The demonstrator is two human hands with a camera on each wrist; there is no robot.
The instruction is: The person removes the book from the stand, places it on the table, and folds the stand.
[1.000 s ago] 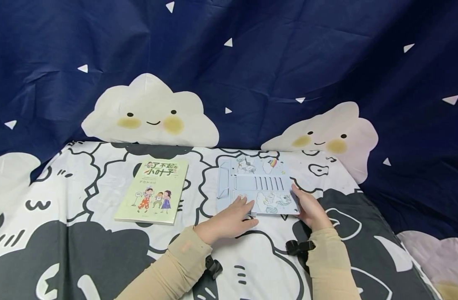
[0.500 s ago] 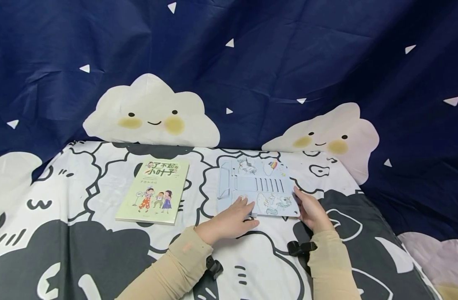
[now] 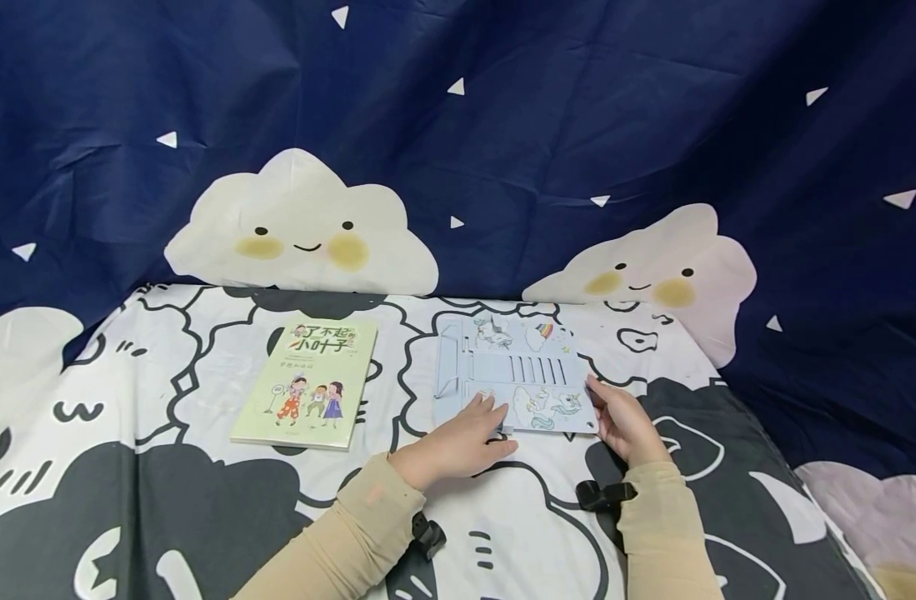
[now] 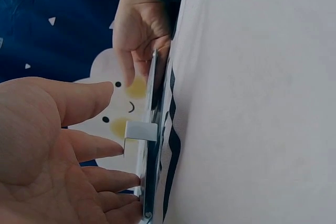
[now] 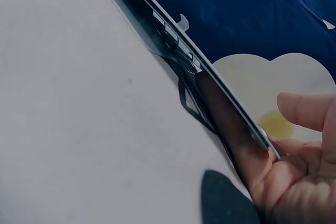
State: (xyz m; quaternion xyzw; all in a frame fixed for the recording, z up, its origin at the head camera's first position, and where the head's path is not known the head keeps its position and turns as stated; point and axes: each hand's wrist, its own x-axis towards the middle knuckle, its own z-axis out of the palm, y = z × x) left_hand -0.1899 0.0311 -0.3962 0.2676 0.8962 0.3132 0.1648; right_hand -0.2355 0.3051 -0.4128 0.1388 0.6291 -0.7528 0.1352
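A light blue book stand (image 3: 495, 367) with unicorn and rainbow pictures lies folded nearly flat on the cloth, its wire page holder (image 3: 446, 385) at the left. On its near left part rest the fingertips of my left hand (image 3: 458, 443), fingers extended and thumb apart. At the right end, my right hand (image 3: 628, 421) holds the edge. The right wrist view shows fingers reaching under the panel, which is slightly raised on that side, with the thumb (image 5: 304, 109) above. A small pale clip (image 4: 140, 130) sticks out from the stand's near edge, close to my left fingers.
Left of the stand lies a pale green paperback book (image 3: 307, 385) with cartoon people on its cover. The black-and-white sheep-print cloth (image 3: 503, 525) covers the table. Behind it hangs a dark blue curtain (image 3: 503, 125) with clouds and small white triangles.
My right hand has shifted very slightly towards me at the stand's right edge. The left hand and the book have stayed in place.
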